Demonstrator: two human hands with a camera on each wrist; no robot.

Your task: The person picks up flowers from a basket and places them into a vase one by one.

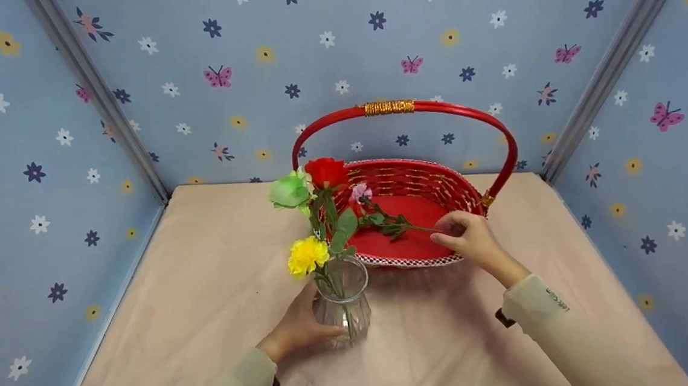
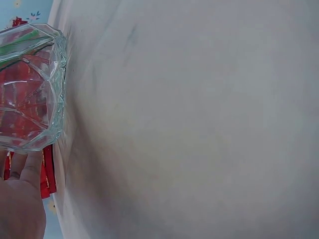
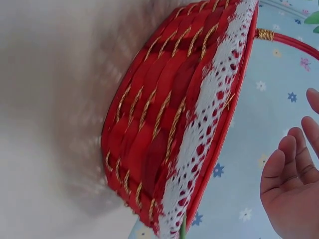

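Observation:
My left hand (image 1: 302, 326) grips a clear glass vase (image 1: 359, 319) from its left side, fingers behind it and thumb in front. The vase stands on the cloth, holding a red flower (image 1: 325, 172), a pale green flower (image 1: 290, 190) and a yellow flower (image 1: 308, 256). In the left wrist view the faceted glass vase (image 2: 57, 94) fills the left edge. My right hand (image 1: 471, 238), over the basket's front right rim, pinches the end of a leafy flower stem (image 1: 416, 227). That stem runs left toward a pink flower (image 1: 361, 192) and a partly hidden red bloom.
The red woven basket (image 1: 421, 260) with white lace trim stands behind the vase. Its tall red handle (image 1: 504, 139) arches over it. A green stem (image 3: 183, 228) crosses the basket rim in the right wrist view. Patterned blue panels enclose the cloth-covered table (image 1: 204, 275) on three sides.

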